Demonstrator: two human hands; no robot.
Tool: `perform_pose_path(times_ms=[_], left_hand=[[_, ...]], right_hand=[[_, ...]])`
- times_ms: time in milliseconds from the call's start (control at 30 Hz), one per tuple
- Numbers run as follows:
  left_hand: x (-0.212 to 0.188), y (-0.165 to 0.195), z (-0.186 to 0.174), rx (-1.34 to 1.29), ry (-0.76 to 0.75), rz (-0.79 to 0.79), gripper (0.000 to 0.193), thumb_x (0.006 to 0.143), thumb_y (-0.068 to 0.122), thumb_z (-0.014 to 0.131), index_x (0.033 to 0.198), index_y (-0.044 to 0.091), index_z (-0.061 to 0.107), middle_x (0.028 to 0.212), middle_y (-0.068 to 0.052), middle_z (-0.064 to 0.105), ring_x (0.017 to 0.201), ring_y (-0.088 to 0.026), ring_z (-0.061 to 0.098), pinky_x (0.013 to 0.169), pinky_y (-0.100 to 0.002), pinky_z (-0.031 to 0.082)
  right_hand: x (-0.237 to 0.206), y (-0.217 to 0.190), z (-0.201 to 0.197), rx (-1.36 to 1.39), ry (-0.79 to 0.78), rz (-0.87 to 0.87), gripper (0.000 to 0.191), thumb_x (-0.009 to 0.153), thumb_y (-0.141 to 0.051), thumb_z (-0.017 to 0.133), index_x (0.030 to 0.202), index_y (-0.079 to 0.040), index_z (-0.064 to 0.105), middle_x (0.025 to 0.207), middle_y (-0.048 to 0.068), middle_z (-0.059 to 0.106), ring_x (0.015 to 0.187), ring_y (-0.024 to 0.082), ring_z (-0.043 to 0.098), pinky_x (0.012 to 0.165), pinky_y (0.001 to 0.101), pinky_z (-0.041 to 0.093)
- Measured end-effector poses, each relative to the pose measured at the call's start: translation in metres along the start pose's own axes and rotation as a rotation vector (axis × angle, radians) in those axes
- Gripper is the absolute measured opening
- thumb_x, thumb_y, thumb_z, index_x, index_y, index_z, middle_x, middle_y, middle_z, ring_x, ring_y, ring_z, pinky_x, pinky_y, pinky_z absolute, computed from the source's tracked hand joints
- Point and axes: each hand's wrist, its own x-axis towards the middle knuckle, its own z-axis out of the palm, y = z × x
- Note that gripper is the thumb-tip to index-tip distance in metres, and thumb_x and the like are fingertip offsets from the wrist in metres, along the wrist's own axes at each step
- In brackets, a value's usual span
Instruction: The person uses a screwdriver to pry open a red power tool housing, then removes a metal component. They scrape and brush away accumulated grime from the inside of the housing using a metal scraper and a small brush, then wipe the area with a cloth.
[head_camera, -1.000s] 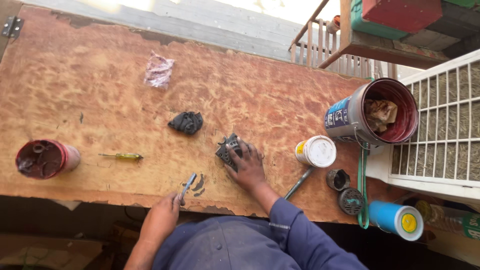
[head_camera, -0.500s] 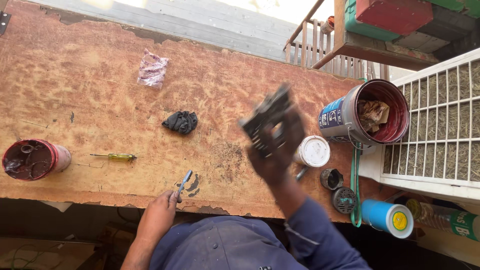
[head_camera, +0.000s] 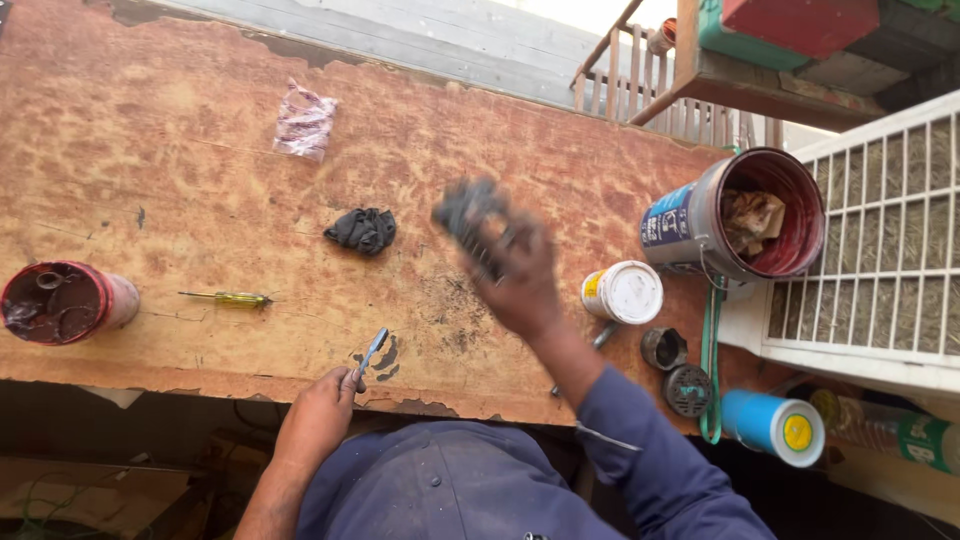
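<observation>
— Metal part (head_camera: 470, 215), dark and blurred, sits gripped in the right hand (head_camera: 520, 280), raised above the surface (head_camera: 180, 180). Looks heavy, rigid, greasy.
— Grip its body, then. Left hand (head_camera: 318, 418) pinches a small blue-handled tool (head_camera: 368, 355) at the near edge.

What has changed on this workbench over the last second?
The right hand lifted the dark metal part off the wooden bench and holds it raised, blurred. The left hand keeps its small blue-handled tool at the bench edge. The black rag, yellow screwdriver and cans stayed put.
</observation>
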Motion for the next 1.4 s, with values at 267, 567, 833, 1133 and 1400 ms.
perform_pose_path(times_ms=[267,567,833,1133,1400], left_hand=[[-0.003,0.009,0.006,0.024,-0.021,0.022,0.040,0.103,0.040,0.047,0.100,0.010,0.072,0.087,-0.018,0.074,0.085,-0.037,0.072,0.078,-0.048,0.055],[-0.002,-0.015,0.003,-0.012,0.001,0.050,0.038,0.104,0.038,0.046,0.101,0.007,0.070,0.096,-0.019,0.073,0.093,-0.039,0.070,0.082,-0.048,0.055],[-0.007,-0.022,-0.015,-0.062,-0.030,0.018,0.035,0.103,0.038,0.048,0.103,0.011,0.069,0.081,-0.018,0.070,0.079,-0.035,0.070,0.075,-0.045,0.054],[0.003,-0.027,-0.068,0.029,-0.085,0.160,0.032,0.098,0.037,0.059,0.108,0.008,0.070,0.095,-0.017,0.073,0.091,-0.035,0.071,0.080,-0.045,0.055],[-0.002,-0.024,-0.148,0.115,-0.211,0.197,0.036,0.092,0.040,0.068,0.102,0.005,0.071,0.091,-0.016,0.076,0.087,-0.032,0.074,0.081,-0.042,0.057]], right_hand=[[-0.022,-0.010,-0.003,0.068,0.758,-0.179,0.054,0.110,-0.048,0.058,0.158,-0.031,0.040,0.166,0.014,0.025,0.156,0.034,0.024,0.130,0.0561,0.026],[-0.117,0.023,0.112,-0.193,-0.282,-0.001,0.083,0.085,-0.062,0.069,0.156,-0.042,0.030,0.165,0.004,0.023,0.142,0.046,0.028,0.118,0.0610,0.027],[-0.101,-0.006,0.077,0.068,-0.110,0.192,0.131,0.071,-0.062,0.084,0.162,-0.010,0.006,0.162,0.022,0.021,0.150,0.045,0.024,0.121,0.0628,0.018],[-0.059,-0.039,0.090,-0.008,-0.414,0.558,0.111,0.074,-0.044,0.085,0.161,-0.017,0.021,0.147,0.022,0.037,0.141,0.040,0.036,0.120,0.0532,0.032],[-0.084,-0.085,0.051,2.054,0.093,0.885,0.090,0.074,-0.041,0.072,0.150,-0.002,0.043,0.132,0.021,0.065,0.125,0.036,0.064,0.113,0.0553,0.048]])
